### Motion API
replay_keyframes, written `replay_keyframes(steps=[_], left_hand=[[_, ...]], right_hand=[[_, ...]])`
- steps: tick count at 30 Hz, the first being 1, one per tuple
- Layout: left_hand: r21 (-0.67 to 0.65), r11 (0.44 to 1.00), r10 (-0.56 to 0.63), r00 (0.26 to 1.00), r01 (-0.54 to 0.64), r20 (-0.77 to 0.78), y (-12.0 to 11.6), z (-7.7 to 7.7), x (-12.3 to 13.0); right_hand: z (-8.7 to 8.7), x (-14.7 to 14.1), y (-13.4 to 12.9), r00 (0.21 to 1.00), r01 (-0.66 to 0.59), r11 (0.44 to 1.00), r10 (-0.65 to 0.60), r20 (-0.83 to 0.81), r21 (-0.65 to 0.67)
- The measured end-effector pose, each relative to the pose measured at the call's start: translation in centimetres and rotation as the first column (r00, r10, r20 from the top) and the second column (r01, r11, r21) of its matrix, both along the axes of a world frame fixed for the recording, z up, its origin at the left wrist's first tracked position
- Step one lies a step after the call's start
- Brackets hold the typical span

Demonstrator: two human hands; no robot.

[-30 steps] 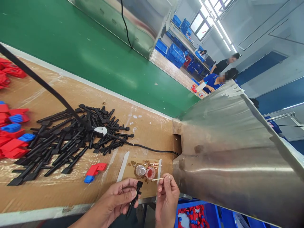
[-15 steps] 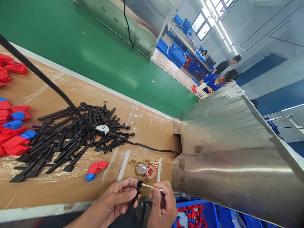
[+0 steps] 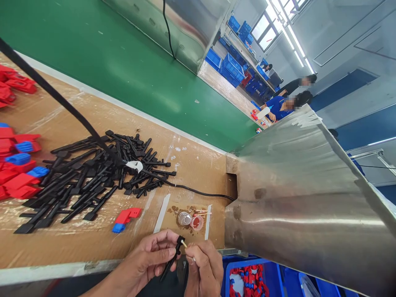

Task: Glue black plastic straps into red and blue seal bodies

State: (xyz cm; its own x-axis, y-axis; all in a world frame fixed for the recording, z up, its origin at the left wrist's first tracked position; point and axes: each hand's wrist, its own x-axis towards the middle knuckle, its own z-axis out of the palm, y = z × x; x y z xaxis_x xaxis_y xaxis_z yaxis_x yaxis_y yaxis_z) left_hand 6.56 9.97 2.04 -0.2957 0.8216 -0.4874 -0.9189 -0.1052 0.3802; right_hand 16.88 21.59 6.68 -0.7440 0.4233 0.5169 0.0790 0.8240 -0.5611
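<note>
Near the table's front edge, my left hand [image 3: 154,256] grips a black plastic part [image 3: 170,262], a slim rod with a blocky head, tilted with the head up. My right hand [image 3: 202,262] pinches a cotton swab [image 3: 184,244], its tip touching the part's head. Just beyond my hands, a clear cup [image 3: 184,219] and a cup with red contents [image 3: 197,223] stand on a stained cardboard patch, with swabs lying beside them. To the left lies a single red-and-blue piece [image 3: 125,218].
A heap of black parts [image 3: 93,177] covers the table's middle left, with red and blue pieces [image 3: 20,163] farther left. A black cable [image 3: 201,193] crosses the table to a metal panel [image 3: 297,206]. Lower right, a blue bin [image 3: 227,284] holds red pieces. Other people work in the background.
My right hand has moved left and turned, bringing the swab closer against the black part's head. My left hand has barely shifted. The whole view has moved slightly.
</note>
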Motion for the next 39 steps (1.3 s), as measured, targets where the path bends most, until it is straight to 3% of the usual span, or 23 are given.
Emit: replay_keyframes(steps=[8, 16, 22, 30, 34, 39], left_hand=[[-0.011, 1.0, -0.001, 1.0, 0.0, -0.011, -0.4, 0.7, -0.5], [0.014, 1.0, 0.028, 0.999, -0.028, -0.031, -0.6, 1.0, -0.3], [0.024, 0.998, 0.068, 0.991, -0.066, -0.114, -0.5, 0.1, 0.5], [-0.077, 0.987, 0.13, 0.982, -0.141, -0.134, -0.3, 2.1, 0.6], [-0.054, 0.991, 0.113, 0.986, -0.12, -0.121, -0.4, 1.1, 0.6], [-0.03, 0.995, 0.09, 0.995, -0.091, -0.031, -0.7, -0.2, 0.4]], right_hand=[[0.0, 0.3, 0.0, 0.999, -0.048, 0.998, 0.048, -0.011, 0.03], [-2.0, 0.7, -0.4, 0.989, 0.09, 0.983, -0.069, -0.132, 0.159], [-2.9, -0.2, -3.0, 0.939, 0.285, 0.958, -0.278, -0.202, 0.004], [-2.5, -0.2, -3.3, 0.944, 0.315, 0.947, -0.32, -0.081, -0.072], [-2.7, 0.2, -3.4, 0.96, 0.281, 0.96, -0.281, -0.008, 0.008], [-2.6, -0.1, -2.7, 0.972, 0.233, 0.971, -0.23, -0.057, 0.059]])
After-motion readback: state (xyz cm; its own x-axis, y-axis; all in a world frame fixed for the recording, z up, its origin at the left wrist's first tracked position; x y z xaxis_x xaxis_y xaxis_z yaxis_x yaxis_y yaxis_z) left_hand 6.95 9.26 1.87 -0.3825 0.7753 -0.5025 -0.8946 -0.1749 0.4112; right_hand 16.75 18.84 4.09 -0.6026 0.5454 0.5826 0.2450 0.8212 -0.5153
